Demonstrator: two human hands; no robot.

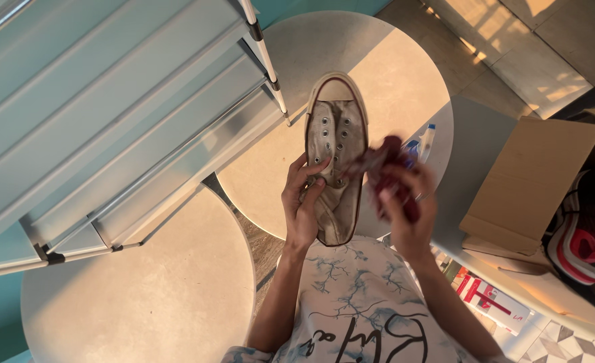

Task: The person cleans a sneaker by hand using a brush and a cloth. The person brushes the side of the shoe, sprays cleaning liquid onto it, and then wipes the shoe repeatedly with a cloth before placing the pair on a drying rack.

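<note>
Printed with blue branching marks, a pale shirt (351, 302) fills the bottom edge, closest to the lens. Far left, a slatted white metal rack (109, 121) leans across the view above two round, smooth beige tabletops (143, 289). Next comes the left hand (303, 205), fingers wrapped around the side of a worn, off-white canvas sneaker (336, 151), held toe-up over the gap between the tables; its rubber toe cap is scuffed, its eyelets are empty of laces and its fabric is stained. Beside it, the right hand (405, 202) is closed on a crumpled dark red cloth (385, 168) that touches the shoe's right edge and is motion-blurred. Behind that hand, a small spray bottle (424, 141) is partly hidden. Further right, an open cardboard box (533, 181) holds a red, white and black sports shoe (583, 232), and a flat red-and-white packet (489, 299) lies on the patterned floor below.
</note>
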